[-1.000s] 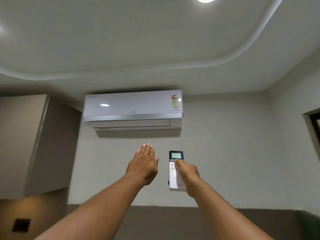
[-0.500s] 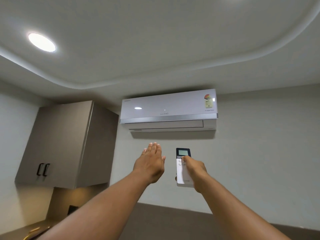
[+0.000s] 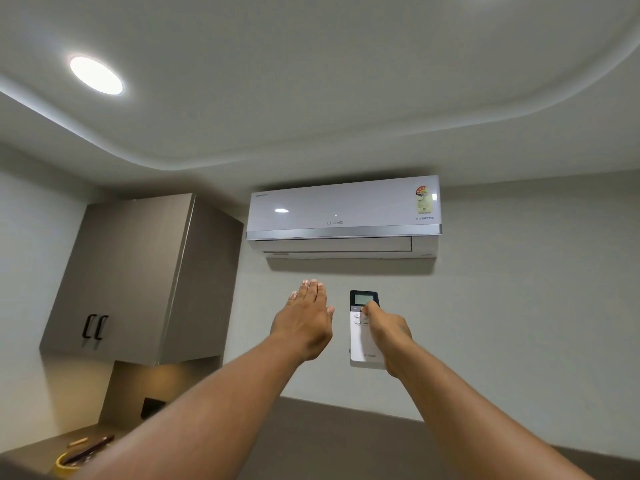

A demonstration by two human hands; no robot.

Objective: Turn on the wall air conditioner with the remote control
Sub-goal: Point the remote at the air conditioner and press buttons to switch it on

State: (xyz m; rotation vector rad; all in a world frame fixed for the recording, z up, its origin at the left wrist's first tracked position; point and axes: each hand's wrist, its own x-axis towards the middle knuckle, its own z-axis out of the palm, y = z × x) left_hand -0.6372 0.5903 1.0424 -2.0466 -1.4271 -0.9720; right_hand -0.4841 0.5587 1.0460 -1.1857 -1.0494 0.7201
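A white wall air conditioner (image 3: pixel 343 213) hangs high on the wall, just under the ceiling, with its lower flap closed. My right hand (image 3: pixel 389 336) holds a slim white remote control (image 3: pixel 360 341) upright below the unit. The remote's small screen at the top is lit. My thumb rests on the buttons just under that screen. My left hand (image 3: pixel 304 323) is raised beside the remote, flat and empty, fingers together and pointing up at the unit.
A grey wall cabinet (image 3: pixel 138 278) with two black handles hangs to the left of the unit. A round ceiling light (image 3: pixel 96 75) glows at upper left. A counter (image 3: pixel 38 452) at lower left carries a few small items.
The view has swung left, so the air conditioner now sits further right and the cabinet shows. Both hands keep their pose below the unit, the thumb still on the remote.
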